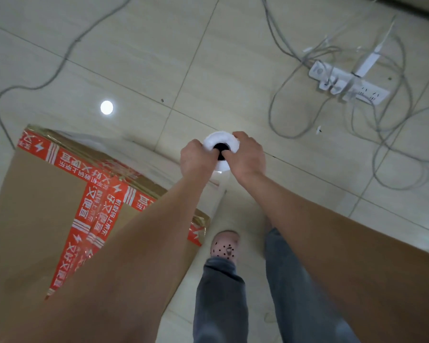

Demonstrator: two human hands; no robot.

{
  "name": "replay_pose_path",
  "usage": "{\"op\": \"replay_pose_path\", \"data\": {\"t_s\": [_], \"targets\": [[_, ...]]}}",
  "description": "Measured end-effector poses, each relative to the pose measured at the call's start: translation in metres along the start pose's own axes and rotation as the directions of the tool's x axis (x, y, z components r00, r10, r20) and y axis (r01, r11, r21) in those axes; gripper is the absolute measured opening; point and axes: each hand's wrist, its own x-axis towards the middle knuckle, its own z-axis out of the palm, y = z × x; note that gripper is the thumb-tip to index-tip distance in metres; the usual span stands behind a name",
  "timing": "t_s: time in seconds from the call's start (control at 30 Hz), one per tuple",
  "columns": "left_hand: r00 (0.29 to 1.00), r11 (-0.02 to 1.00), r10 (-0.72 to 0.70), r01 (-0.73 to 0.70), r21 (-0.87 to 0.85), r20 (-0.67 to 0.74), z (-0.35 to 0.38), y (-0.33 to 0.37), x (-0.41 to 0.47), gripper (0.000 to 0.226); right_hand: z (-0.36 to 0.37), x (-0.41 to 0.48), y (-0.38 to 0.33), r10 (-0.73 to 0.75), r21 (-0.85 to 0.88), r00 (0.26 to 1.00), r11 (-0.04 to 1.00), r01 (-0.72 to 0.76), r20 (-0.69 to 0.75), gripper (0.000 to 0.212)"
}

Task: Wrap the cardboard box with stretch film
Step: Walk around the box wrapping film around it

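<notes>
Cardboard box (35, 206), crossed with red tape, stands just left of my grip; my left hand (195, 157) and right hand (248, 154) both clasp the top rim of the upright stretch film roll (223, 139), power strip (349, 82) well off right

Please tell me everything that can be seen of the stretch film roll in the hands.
The stretch film roll is white, seen end-on from above, with a dark hollow core. It is held upright above the tiled floor, right of the cardboard box. The left hand and the right hand grip its top end from either side. Clear film seems to run from it toward the box; its lower end is hidden.
</notes>
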Motion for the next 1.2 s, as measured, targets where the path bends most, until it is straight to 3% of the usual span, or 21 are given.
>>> {"op": "replay_pose_path", "data": {"t_s": [0.07,0.13,0.33,0.43,0.63,0.77,0.93,1.1,1.2], "targets": [[0.995,0.983,-0.096,0.093,-0.156,-0.012,-0.004,-0.002,0.003,0.024,0.004,0.002,-0.007,0.034,0.062,0.999,0.997,-0.036,0.032,0.040],[0.994,0.976,-0.109,0.103,-0.190,-0.019,-0.009,-0.002,0.005,0.028,0.006,0.004,-0.015,0.056,0.092,0.997,0.994,-0.061,0.054,0.037],[0.986,0.991,0.110,-0.099,0.088,-0.128,-0.019,0.010,0.006,0.026,0.000,0.013,-0.029,0.070,0.034,0.994,0.997,-0.073,0.088,0.020],[0.967,0.952,0.215,-0.175,0.253,-0.137,-0.017,0.014,0.003,0.025,-0.006,0.014,-0.029,0.071,0.009,0.991,0.997,-0.073,0.110,0.027],[0.954,0.913,0.276,-0.222,0.341,-0.119,-0.018,0.018,0.007,0.027,-0.005,0.019,-0.033,0.069,-0.069,0.989,0.996,-0.060,0.131,0.032],[0.981,0.947,0.167,-0.131,0.294,-0.102,-0.029,0.024,0.018,0.026,-0.005,0.024,-0.041,0.043,-0.131,0.993,0.991,-0.029,0.110,0.030],[0.995,0.998,-0.054,0.057,0.035,-0.080,-0.044,0.012,0.030,0.019,0.002,0.033,-0.065,-0.048,-0.211,0.991,0.975,0.073,0.123,0.035],[0.975,0.967,-0.207,0.191,-0.169,-0.085,-0.063,-0.007,0.051,0.030,0.024,0.043,-0.092,-0.149,-0.194,0.980,0.966,0.172,0.129,0.033],[0.954,0.925,-0.293,0.265,-0.273,-0.069,-0.085,-0.018,0.066,0.039,0.039,0.047,-0.111,-0.102,-0.154,0.979,0.980,0.130,0.177,0.036]]}}
